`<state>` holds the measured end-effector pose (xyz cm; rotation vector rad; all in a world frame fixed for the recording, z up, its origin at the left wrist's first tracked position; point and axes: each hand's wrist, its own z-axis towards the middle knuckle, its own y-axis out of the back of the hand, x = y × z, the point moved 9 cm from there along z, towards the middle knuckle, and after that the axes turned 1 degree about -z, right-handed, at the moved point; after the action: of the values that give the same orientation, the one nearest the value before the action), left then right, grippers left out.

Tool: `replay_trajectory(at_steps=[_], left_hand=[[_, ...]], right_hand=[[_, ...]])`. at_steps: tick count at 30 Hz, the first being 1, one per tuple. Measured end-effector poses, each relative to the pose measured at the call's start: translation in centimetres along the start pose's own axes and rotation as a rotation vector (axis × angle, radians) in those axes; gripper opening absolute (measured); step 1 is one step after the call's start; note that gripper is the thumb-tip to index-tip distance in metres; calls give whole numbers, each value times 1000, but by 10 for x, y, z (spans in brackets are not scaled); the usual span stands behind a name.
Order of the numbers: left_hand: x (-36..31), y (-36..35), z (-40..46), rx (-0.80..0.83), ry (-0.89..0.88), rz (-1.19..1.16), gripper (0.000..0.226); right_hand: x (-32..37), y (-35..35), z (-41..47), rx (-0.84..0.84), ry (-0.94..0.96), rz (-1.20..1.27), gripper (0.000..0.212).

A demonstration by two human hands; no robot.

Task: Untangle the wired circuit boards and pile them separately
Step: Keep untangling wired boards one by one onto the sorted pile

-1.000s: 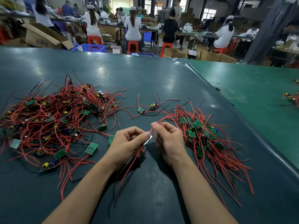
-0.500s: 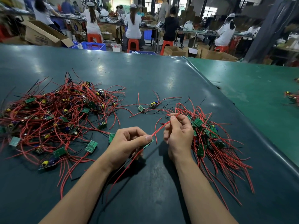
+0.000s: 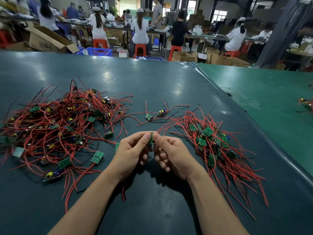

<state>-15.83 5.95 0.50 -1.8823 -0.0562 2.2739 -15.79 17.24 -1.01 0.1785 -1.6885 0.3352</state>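
Both hands meet over the dark table mat (image 3: 152, 209): left hand (image 3: 131, 153) and right hand (image 3: 171, 154) pinch one small green circuit board (image 3: 150, 139) between tangled heap (image 3: 55, 126) and sorted pile (image 3: 213, 146). Its red wires (image 3: 163, 128) trail toward that pile, so they could likely snag it and drag boards loose.

Bare dark green tabletop (image 3: 152, 82) lies open beyond and in front of the wires. A sprawling tangle of red-wired green circuit boards (image 3: 59, 126) blocks the left, a combed pile of red-wired boards (image 3: 215, 146) the right. Two loose wired boards (image 3: 155, 115) sit in the channel between.
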Motion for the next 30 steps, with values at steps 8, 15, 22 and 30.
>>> replay_trajectory(at_steps=[8, 15, 22, 30], left_hand=[[7, -4, -1, 88, 69, -51, 27], [4, 10, 1, -27, 44, -114, 24], [1, 39, 4, -298, -22, -201, 13], [-30, 47, -11, -450, -291, 370, 8]], right_hand=[[11, 5, -3, -104, 123, -115, 30], [33, 52, -19, -611, 369, 21, 43], [36, 91, -51, -1058, 519, 175, 32], [1, 96, -36, -986, 296, 618, 19]])
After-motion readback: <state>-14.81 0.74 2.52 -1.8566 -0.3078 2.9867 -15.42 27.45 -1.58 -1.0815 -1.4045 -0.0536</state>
